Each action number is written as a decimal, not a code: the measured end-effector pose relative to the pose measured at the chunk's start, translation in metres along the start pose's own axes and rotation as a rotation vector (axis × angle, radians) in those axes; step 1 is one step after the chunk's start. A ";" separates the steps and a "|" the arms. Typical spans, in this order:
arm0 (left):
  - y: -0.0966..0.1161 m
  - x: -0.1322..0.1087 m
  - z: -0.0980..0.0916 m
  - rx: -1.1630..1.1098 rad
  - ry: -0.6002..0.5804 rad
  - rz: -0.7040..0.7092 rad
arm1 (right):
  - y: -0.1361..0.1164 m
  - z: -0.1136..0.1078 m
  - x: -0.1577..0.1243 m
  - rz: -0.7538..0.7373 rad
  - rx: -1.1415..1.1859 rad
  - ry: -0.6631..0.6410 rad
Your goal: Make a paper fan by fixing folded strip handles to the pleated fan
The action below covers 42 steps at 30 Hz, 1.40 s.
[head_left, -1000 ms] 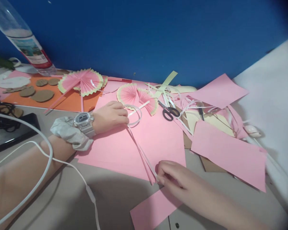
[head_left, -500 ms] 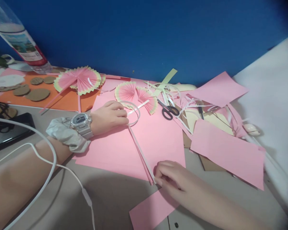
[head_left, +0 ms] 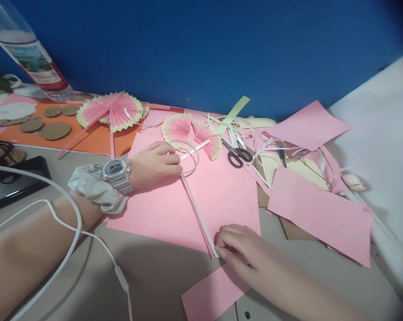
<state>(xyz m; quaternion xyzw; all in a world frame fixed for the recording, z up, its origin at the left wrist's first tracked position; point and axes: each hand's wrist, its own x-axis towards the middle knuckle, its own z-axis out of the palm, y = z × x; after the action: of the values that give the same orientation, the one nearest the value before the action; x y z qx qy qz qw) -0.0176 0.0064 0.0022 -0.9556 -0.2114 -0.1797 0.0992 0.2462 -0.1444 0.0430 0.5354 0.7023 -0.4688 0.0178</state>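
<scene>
A narrow folded pink paper strip (head_left: 195, 211) with a white tape-like strip (head_left: 204, 225) along it runs between my hands, over large pink sheets (head_left: 228, 196). My left hand (head_left: 157, 164), with a watch at the wrist, has its fingers curled down on the far end. At the near end, the thumb and index finger of my right hand (head_left: 241, 249) pinch the white strip. Beside my left fingertips stands a thin pale loop (head_left: 197, 156). Two pleated pink fans with yellow-green rims, a left one (head_left: 177, 129) and a right one (head_left: 208, 138), lie just beyond.
Black-handled scissors (head_left: 236, 156) lie right of the fans, near tangled paper scraps (head_left: 264, 145). Pink pieces (head_left: 321, 214) cover the right side. At left are a bottle (head_left: 37, 58), a larger pleated fan (head_left: 121, 111), cardboard discs (head_left: 55, 130), a phone (head_left: 17, 187) and a white cable (head_left: 76, 223).
The view has shifted very slightly. Both hands keep their places on the strip, and nothing else has visibly moved.
</scene>
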 end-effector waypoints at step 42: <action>0.019 0.014 -0.014 -0.249 0.283 -0.361 | -0.029 0.002 -0.022 -0.505 -0.786 0.585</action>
<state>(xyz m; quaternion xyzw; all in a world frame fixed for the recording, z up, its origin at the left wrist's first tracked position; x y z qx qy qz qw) -0.0017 -0.0090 0.0182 -0.8727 -0.3387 -0.3508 -0.0241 0.2320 -0.1618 0.0723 0.4114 0.9067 0.0071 -0.0925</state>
